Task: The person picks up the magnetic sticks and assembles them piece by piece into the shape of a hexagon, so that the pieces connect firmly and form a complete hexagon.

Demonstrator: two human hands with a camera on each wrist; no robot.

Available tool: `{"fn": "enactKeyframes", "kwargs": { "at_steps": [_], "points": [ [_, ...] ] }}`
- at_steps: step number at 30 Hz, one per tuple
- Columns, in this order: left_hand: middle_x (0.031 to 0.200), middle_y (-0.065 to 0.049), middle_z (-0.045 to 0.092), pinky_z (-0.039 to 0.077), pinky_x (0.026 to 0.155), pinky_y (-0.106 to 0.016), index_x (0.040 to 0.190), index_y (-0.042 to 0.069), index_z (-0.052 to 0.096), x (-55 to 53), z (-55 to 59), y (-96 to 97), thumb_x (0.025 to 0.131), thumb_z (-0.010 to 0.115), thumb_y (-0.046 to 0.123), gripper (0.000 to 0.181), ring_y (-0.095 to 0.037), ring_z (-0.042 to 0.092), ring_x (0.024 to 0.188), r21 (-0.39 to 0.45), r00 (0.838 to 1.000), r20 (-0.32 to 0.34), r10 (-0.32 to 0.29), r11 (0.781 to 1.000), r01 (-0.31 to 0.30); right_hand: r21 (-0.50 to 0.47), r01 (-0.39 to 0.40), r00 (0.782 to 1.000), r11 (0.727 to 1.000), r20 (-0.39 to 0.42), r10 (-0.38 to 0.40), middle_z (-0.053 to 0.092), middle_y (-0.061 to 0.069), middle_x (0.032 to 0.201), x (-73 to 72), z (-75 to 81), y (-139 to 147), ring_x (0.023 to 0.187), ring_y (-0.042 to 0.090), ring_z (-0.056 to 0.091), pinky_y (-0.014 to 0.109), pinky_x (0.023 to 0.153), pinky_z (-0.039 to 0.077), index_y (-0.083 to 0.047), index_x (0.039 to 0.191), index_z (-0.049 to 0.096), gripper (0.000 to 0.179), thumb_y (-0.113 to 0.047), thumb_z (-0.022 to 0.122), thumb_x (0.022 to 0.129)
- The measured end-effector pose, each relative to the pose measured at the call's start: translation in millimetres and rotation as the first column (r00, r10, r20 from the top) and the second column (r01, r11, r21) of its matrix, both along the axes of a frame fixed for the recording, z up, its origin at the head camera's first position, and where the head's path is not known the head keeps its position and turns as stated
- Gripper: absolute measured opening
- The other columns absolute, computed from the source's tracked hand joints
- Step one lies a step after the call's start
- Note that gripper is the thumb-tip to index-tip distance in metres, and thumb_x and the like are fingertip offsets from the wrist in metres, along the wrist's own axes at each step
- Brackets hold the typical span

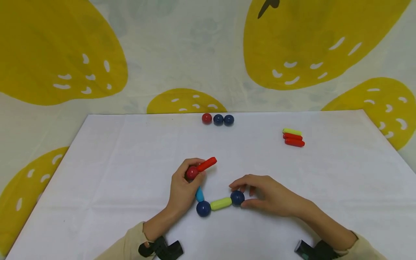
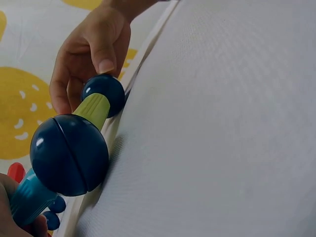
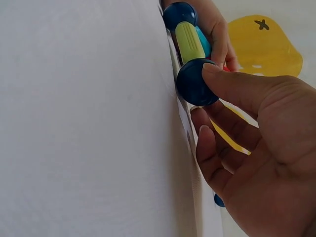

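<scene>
My left hand (image 1: 182,189) grips a red ball (image 1: 192,173) between thumb and fingers. From that ball a red rod (image 1: 207,164) points up and to the right, and a light-blue rod (image 1: 199,194) runs down to a dark blue ball (image 2: 69,155). A yellow-green rod (image 1: 221,204) links this ball to a second dark blue ball (image 1: 237,198), so the pieces form one bent chain. My right hand (image 1: 271,196) pinches the second ball, its thumb (image 3: 237,86) on the near side and fingers curved around the far side. Part of the light-blue rod is hidden by my left hand.
At the far edge of the white table (image 1: 130,151) sit a loose red ball (image 1: 206,118) and two dark blue balls (image 1: 223,120) in a row. Farther right lie a yellow-green rod (image 1: 292,131) and two red rods (image 1: 294,142), side by side.
</scene>
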State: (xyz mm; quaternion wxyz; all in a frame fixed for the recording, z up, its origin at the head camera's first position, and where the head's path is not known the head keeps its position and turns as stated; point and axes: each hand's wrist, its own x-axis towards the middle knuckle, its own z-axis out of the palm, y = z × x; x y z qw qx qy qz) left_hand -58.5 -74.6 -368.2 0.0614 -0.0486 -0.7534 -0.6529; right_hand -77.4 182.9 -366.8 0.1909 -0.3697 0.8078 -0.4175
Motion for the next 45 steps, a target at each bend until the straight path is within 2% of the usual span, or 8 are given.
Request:
{"fn": "enactKeyframes", "kwargs": {
  "at_steps": [10, 16, 19, 24, 27, 30, 35, 45],
  "points": [
    [0.1, -0.011, 0.059, 0.04, 0.064, -0.021, 0.115, 0.002, 0.062, -0.7, -1.9, -1.3, 0.088, 0.065, -0.003, 0.028, -0.02, 0.05, 0.081, 0.017, 0.999, 0.004, -0.033, 0.999, 0.033, 0.018, 0.023, 0.999, 1.0, 0.026, -0.023, 0.06, -0.013, 0.113, -1.4, 1.8, 2.9, 0.097, 0.009, 0.055, 0.027, 0.08, 0.05, -0.023, 0.127, 0.058, 0.046, -0.03, 0.073, 0.085],
    [0.101, -0.011, 0.057, 0.042, 0.067, -0.022, 0.117, 0.002, 0.061, -1.0, -0.6, -0.4, 0.089, 0.065, -0.001, 0.028, -0.02, 0.05, 0.085, 0.014, 0.999, 0.013, -0.042, 0.999, 0.042, -0.034, 0.174, 0.983, 0.984, -0.045, -0.176, 0.062, -0.004, 0.11, -12.7, 12.0, 21.7, 0.096, 0.013, 0.058, 0.028, 0.078, 0.051, -0.018, 0.124, 0.06, 0.041, -0.023, 0.074, 0.085],
    [0.1, -0.012, 0.057, 0.042, 0.067, -0.022, 0.117, 0.001, 0.061, -1.1, 0.5, 0.1, 0.089, 0.064, -0.001, 0.029, -0.02, 0.05, 0.085, 0.016, 0.999, 0.012, -0.045, 0.999, 0.045, -0.036, 0.329, 0.934, 0.944, -0.133, -0.331, 0.064, -0.002, 0.109, -24.8, 14.5, 41.1, 0.093, 0.011, 0.058, 0.023, 0.076, 0.051, -0.015, 0.119, 0.064, 0.036, -0.013, 0.074, 0.085],
    [0.1, -0.012, 0.057, 0.044, 0.068, -0.021, 0.118, 0.0, 0.061, -1.1, -0.8, 0.3, 0.088, 0.065, -0.002, 0.03, -0.021, 0.051, 0.087, 0.018, 0.999, 0.015, -0.052, 0.999, 0.052, -0.016, 0.594, 0.777, 0.804, -0.249, -0.579, 0.066, 0.002, 0.1, -44.3, 10.0, 80.3, 0.085, 0.006, 0.056, 0.012, 0.073, 0.045, -0.014, 0.113, 0.068, 0.029, -0.013, 0.075, 0.084],
    [0.099, -0.012, 0.057, 0.045, 0.069, -0.021, 0.119, 0.001, 0.061, -1.0, -1.2, -0.1, 0.088, 0.065, -0.002, 0.031, -0.021, 0.052, 0.088, 0.011, 0.998, 0.02, -0.054, 0.998, 0.054, -0.014, 0.683, 0.695, 0.73, -0.295, -0.656, 0.066, 0.005, 0.104, -51.3, 4.4, 101.0, 0.086, 0.006, 0.053, 0.008, 0.07, 0.041, -0.013, 0.112, 0.069, 0.027, -0.016, 0.074, 0.085],
    [0.099, -0.012, 0.057, 0.045, 0.069, -0.022, 0.118, 0.002, 0.061, -0.3, -0.5, -0.4, 0.088, 0.065, -0.001, 0.031, -0.021, 0.052, 0.087, 0.001, 0.998, 0.027, -0.048, 0.999, 0.048, 0.019, 0.738, 0.643, 0.674, -0.323, -0.694, 0.065, 0.007, 0.103, -55.6, -1.3, 115.8, 0.085, 0.007, 0.05, 0.006, 0.068, 0.038, -0.013, 0.113, 0.068, 0.028, -0.021, 0.073, 0.086],
    [0.099, -0.011, 0.058, 0.044, 0.068, -0.023, 0.117, 0.003, 0.062, 0.7, 1.7, -1.1, 0.088, 0.066, -0.001, 0.03, -0.02, 0.052, 0.087, -0.013, 0.999, 0.029, -0.034, 0.999, 0.034, 0.087, 0.772, 0.619, 0.629, -0.327, -0.715, 0.063, 0.01, 0.097, -58.8, -6.6, 127.3, 0.082, 0.01, 0.048, 0.004, 0.067, 0.037, -0.012, 0.117, 0.066, 0.033, -0.027, 0.071, 0.088],
    [0.1, -0.011, 0.058, 0.045, 0.069, -0.023, 0.116, 0.004, 0.062, 0.6, 2.5, 0.2, 0.088, 0.066, -0.001, 0.029, -0.02, 0.052, 0.088, -0.011, 0.998, 0.041, -0.038, 0.999, 0.038, 0.069, 0.779, 0.611, 0.624, -0.307, -0.729, 0.062, 0.01, 0.095, -59.4, -7.3, 130.0, 0.08, 0.007, 0.05, 0.003, 0.067, 0.038, -0.012, 0.118, 0.066, 0.034, -0.027, 0.071, 0.088]
  ]
}}
